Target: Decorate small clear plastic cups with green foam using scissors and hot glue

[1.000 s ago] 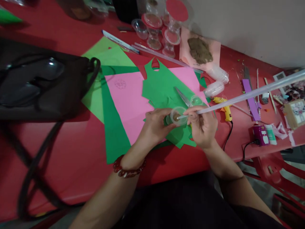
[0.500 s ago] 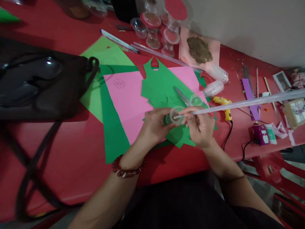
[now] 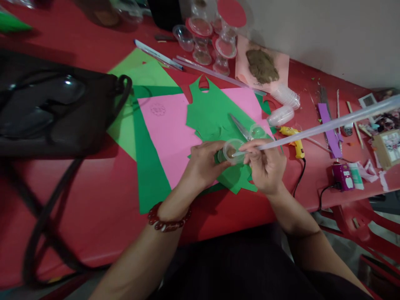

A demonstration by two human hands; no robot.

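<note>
My left hand is wrapped round a small clear plastic cup, its mouth facing up toward me. Between the fingertips of my right hand is a long translucent glue stick, its lower end at the cup's mouth and its upper end reaching out to the right. Something brownish shows inside the cup. Just beyond the hands, scissors lie on a cut green sheet, beside another small clear cup. A pink sheet lies partly under the green one.
A yellow glue gun with a cord lies to the right. Stacked cups with red discs stand at the back, near brown sand on pale paper. A dark bag fills the left, and a purple strip lies far right.
My right hand has shifted slightly right, and the glue stick's far end has swung upward in view. My left hand still holds the cup in nearly the same place.
</note>
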